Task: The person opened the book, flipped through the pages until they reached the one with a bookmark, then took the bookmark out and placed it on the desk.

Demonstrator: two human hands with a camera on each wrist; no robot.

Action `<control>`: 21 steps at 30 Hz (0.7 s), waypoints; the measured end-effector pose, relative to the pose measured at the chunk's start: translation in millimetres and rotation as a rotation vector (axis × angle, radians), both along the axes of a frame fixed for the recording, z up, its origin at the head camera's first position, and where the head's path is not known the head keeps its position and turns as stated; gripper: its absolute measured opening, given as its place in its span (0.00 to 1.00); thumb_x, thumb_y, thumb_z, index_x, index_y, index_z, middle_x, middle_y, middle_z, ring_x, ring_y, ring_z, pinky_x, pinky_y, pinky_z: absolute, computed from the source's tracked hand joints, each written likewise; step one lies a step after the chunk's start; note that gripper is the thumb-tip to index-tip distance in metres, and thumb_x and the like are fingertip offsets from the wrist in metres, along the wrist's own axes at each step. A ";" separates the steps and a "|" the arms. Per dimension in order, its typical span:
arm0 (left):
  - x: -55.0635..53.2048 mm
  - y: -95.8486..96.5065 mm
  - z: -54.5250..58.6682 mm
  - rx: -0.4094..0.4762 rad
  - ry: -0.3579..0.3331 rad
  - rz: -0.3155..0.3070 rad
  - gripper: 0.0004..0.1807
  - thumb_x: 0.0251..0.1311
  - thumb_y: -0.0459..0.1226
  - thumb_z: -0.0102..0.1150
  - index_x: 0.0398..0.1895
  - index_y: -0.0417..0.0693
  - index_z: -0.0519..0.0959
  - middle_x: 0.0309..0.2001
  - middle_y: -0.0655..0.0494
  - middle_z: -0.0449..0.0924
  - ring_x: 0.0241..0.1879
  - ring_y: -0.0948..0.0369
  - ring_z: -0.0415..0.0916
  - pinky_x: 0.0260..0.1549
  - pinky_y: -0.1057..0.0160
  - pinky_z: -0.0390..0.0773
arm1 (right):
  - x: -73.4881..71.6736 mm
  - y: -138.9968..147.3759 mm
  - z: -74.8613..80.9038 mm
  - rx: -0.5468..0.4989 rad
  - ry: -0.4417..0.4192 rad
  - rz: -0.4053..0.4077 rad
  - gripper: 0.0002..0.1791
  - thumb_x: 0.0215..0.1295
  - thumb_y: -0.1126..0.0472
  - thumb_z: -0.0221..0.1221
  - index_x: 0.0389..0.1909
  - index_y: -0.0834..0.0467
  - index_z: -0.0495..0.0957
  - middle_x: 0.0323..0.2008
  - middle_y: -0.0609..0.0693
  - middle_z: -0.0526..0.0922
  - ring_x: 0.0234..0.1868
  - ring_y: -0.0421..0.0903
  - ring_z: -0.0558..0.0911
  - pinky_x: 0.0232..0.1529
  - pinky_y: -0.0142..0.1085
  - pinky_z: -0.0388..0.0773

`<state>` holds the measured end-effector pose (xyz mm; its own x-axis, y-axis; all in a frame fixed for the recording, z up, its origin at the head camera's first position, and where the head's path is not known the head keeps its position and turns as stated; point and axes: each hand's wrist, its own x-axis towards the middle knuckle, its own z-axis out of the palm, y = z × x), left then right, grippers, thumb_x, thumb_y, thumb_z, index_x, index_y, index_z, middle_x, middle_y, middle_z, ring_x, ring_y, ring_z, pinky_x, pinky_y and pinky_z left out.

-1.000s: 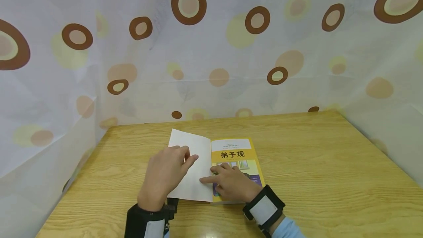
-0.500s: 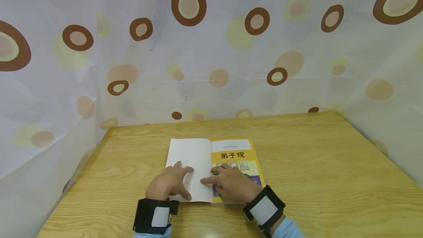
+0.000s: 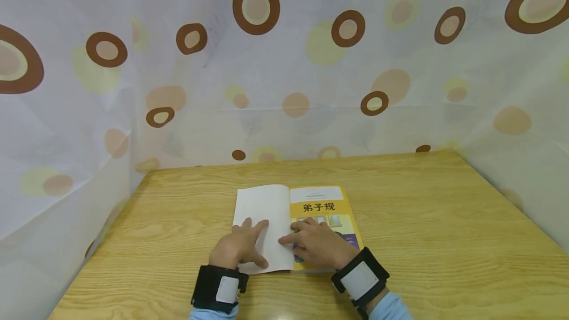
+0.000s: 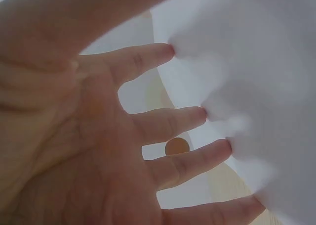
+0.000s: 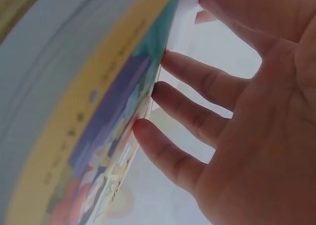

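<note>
Paperback book (image 3: pixel 284 211), likely light and bendy, best held by its edges; left hand (image 3: pixel 240 246) and right hand (image 3: pixel 321 246) touch it, fingers extended.

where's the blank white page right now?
Head view: the white page lies immediately left of the yellow illustrated page, over the wooden table, touched by the fingertips of the left hand.

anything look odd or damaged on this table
Nothing stands out: the open 弟子规 book lies on the wood-grain table with no spill or tear visible. Its white left leaf curves slightly, as opened paper often does.
</note>
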<state>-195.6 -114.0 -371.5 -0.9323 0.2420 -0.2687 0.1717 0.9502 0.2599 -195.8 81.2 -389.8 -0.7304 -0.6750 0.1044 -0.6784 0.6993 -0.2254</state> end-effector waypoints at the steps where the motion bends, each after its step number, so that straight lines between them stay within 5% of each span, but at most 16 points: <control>1: 0.0 1.2 -0.5 0.004 0.000 -0.001 0.48 0.33 0.47 0.74 0.63 0.53 0.62 0.63 0.38 0.57 0.55 0.36 0.57 0.43 0.36 0.70 | -0.5 1.1 0.4 -0.003 -0.006 -0.005 0.17 0.58 0.62 0.58 0.48 0.44 0.79 0.52 0.56 0.74 0.53 0.55 0.68 0.44 0.62 0.70; 13: -2.6 3.9 -5.3 0.009 -0.003 -0.011 0.48 0.34 0.47 0.73 0.64 0.54 0.62 0.62 0.39 0.59 0.56 0.41 0.58 0.44 0.40 0.72 | -7.4 16.2 3.0 -0.043 -0.050 -0.046 0.14 0.58 0.60 0.57 0.46 0.48 0.80 0.54 0.58 0.72 0.54 0.60 0.66 0.44 0.66 0.67; 21: -4.2 0.3 -9.6 0.059 -0.003 -0.016 0.48 0.33 0.45 0.74 0.64 0.53 0.62 0.63 0.39 0.57 0.57 0.42 0.56 0.44 0.39 0.71 | -20.8 67.5 5.4 -0.018 -0.115 -0.301 0.20 0.53 0.62 0.60 0.50 0.52 0.77 0.57 0.63 0.68 0.54 0.68 0.63 0.46 0.70 0.60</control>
